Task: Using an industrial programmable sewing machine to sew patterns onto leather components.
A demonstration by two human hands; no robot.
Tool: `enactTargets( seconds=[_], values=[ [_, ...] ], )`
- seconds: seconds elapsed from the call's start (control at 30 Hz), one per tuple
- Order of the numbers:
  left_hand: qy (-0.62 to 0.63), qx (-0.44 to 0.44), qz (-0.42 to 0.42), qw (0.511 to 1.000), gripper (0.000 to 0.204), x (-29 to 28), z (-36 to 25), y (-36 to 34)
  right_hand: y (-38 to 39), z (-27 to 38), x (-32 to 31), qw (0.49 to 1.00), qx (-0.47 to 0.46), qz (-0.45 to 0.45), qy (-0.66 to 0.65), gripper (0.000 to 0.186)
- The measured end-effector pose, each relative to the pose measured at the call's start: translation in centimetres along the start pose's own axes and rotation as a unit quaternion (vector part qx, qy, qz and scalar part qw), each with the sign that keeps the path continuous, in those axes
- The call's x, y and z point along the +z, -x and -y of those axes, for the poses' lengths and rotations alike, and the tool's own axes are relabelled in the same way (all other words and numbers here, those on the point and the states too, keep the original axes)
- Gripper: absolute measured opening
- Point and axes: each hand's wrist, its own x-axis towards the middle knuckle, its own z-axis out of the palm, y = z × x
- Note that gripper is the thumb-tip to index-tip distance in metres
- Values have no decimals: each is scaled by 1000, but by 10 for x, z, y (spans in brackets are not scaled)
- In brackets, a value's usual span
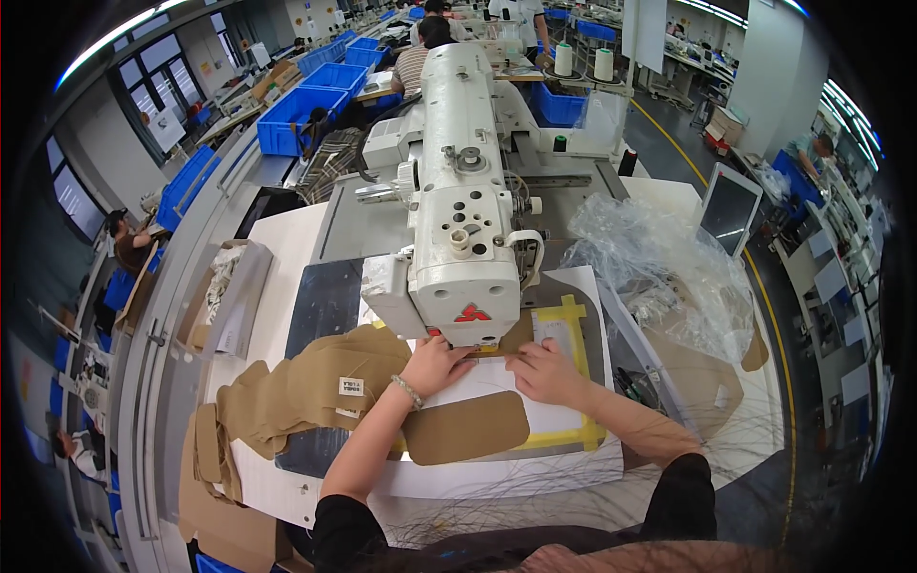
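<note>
Below the head of a white industrial sewing machine [463, 220], both hands work on a brown fabric piece [517, 336], partly hidden by the machine. My left hand [439, 365] is closed at the piece's left end, its fingertips partly covered by the machine head. At the right end, my right hand [550, 372] has its fingers bent together on the fabric edge. A loose brown fabric panel [468, 428] with rounded corners lies nearer me, beside my left wrist. Left of that forearm sits a heap of brown fabric [325, 377] bearing a white label [351, 387].
Yellow tape [587, 435] borders the white sheet under my hands. Crumpled clear plastic [659, 267] covers the right of the table, with a screen [731, 208] behind it. An open box [229, 296] stands left. Blue bins [296, 116] and other people are farther off.
</note>
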Motion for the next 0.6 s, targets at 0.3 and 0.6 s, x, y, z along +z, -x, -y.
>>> enactTargets(
  seconds=[0.3,0.6],
  values=[
    [-48,84,-69,993,35,-13,-9,9,13,2,-15,997,61,-11,51,15],
    [-13,-114,-67,991,30,-38,23,29,10,-26,-25,990,106,41,81,17]
  ],
)
